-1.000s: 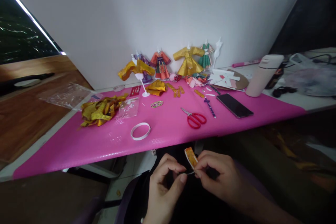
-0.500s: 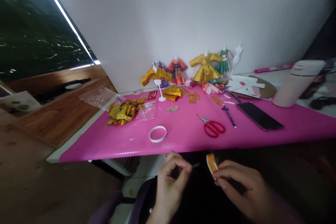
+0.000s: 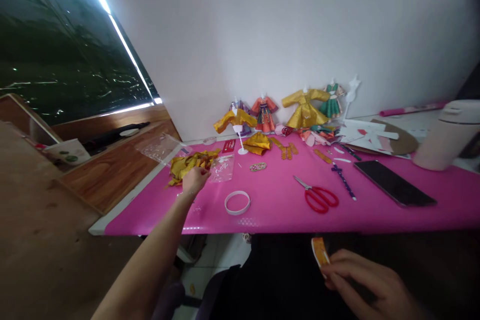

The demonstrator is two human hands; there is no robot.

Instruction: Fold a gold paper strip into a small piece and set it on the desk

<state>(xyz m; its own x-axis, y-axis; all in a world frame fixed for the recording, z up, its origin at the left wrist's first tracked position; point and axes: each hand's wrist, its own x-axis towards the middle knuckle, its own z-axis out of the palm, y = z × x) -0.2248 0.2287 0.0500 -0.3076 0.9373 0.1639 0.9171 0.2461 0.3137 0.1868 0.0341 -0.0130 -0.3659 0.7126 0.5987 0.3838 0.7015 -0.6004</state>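
Note:
My left hand [image 3: 195, 180] reaches over the pink table mat at the right edge of a heap of gold fabric scraps [image 3: 183, 166], beside a small clear plastic bag [image 3: 222, 169]. Its fingers are pressed together; whatever they hold, if anything, is too small to name. Below the table's front edge, my right hand [image 3: 360, 277] pinches a small curved gold strip with a white edge [image 3: 320, 252] between thumb and fingers.
On the pink mat [image 3: 273, 210] lie a white ring [image 3: 237, 213], red-handled scissors [image 3: 320, 199], a purple pen [image 3: 343, 182] and a phone [image 3: 393, 183]. Small dressed stands, including a gold dress [image 3: 305, 110], line the wall. A pale bottle [image 3: 446, 135] stands right.
My left hand has moved from below the table's edge up and left to the gold scraps. My right hand still holds the gold strip. The camera view has shifted slightly.

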